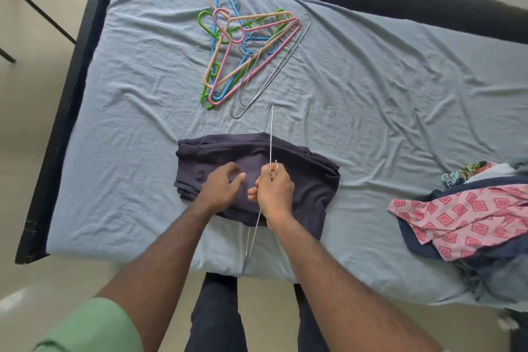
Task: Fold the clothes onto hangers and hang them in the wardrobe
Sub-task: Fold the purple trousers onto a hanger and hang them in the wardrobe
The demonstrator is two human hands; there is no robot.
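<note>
My right hand (273, 188) has its fingers curled tight round the middle of 1 wire hanger (271, 148). My left hand (221, 184) lies loose on the dark folded garment (303, 177), fingers relaxed and holding nothing. The wire hanger's long side runs from near me to far away — 1 end pokes out past the cloth on each side. The garment lies in the middle of the bed (371, 88), near the front edge. Farther back I count 4 plastic hangers (228, 37) — blue, green, pink, tan — and 2 more wire hangers (274, 66) touching them. At the right lies 1 heap of clothes (463, 217). I can read no writing.
</note>
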